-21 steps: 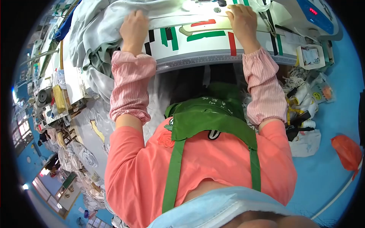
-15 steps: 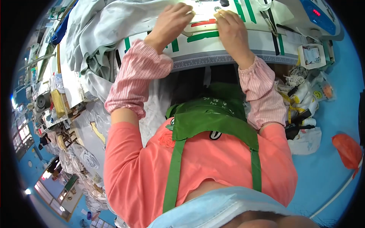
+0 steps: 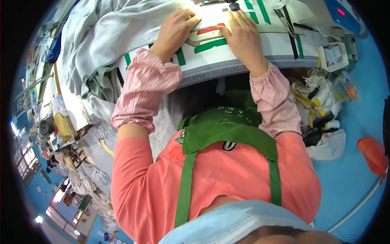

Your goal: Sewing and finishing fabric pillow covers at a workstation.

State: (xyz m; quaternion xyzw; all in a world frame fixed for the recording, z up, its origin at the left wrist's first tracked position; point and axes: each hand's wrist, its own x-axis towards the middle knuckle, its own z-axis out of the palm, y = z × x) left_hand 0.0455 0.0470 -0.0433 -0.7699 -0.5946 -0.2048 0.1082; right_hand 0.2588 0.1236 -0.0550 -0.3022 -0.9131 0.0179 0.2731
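Observation:
A small pale fabric piece (image 3: 208,35) lies on the white sewing table (image 3: 243,55), over red and green tape marks. My left hand (image 3: 175,31) has curled fingers that pinch the piece's left end. My right hand (image 3: 243,35) lies flat beside its right end, with the thumb pressing on the edge. Both forearms wear pink striped sleeve covers. The sewing machine's needle area sits just beyond my fingertips at the top edge, mostly cut off.
A large heap of pale grey-blue cloth (image 3: 101,36) covers the table's left side. A small white box (image 3: 334,55) stands at the table's right end. Bags and yellow tape (image 3: 321,105) clutter the blue floor at right, with an orange bag (image 3: 371,152) farther out.
Both hands have moved inward from wide apart on the table front to the middle, closing on the small fabric piece.

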